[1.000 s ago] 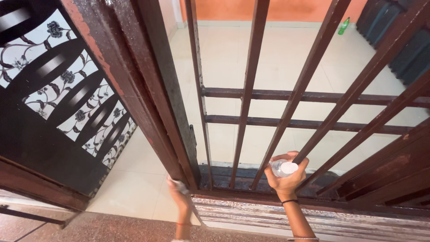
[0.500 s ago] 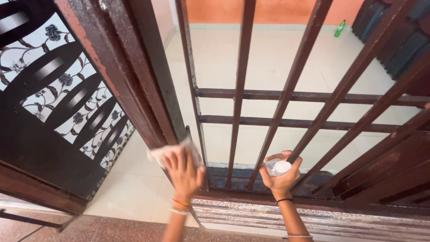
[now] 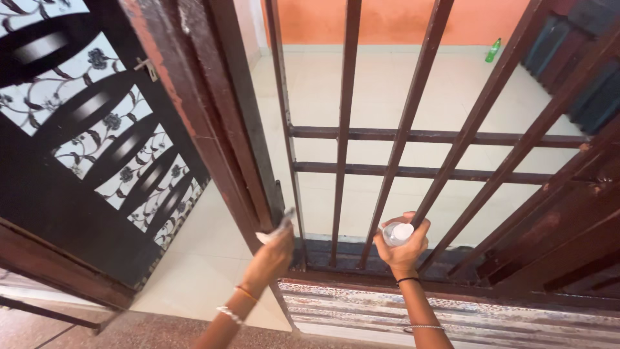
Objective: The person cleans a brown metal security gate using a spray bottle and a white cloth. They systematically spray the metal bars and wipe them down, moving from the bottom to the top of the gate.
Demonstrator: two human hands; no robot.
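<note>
My left hand [image 3: 274, 254] grips a small white cloth [image 3: 272, 232] and presses it against the lower edge of the dark brown metal gate frame [image 3: 213, 116]. My right hand [image 3: 403, 249] is wrapped around a small clear bottle with a white cap [image 3: 396, 233], held beside a slanted bar of the gate grille [image 3: 413, 136]. Both hands are low, just above the gate's bottom rail [image 3: 387, 255]. Bangles and a dark band show on my wrists.
An open door panel with a floral glass pattern [image 3: 97, 136] stands at left. Beyond the bars lies a pale tiled floor [image 3: 387, 84] with an orange wall and a green bottle [image 3: 493, 49]. A worn painted step [image 3: 452, 313] runs below the gate.
My left hand has slid from flat on the frame's face to its inner edge, the cloth now bunched and mostly hidden. My right hand and the bottle have stayed nearly in place.
</note>
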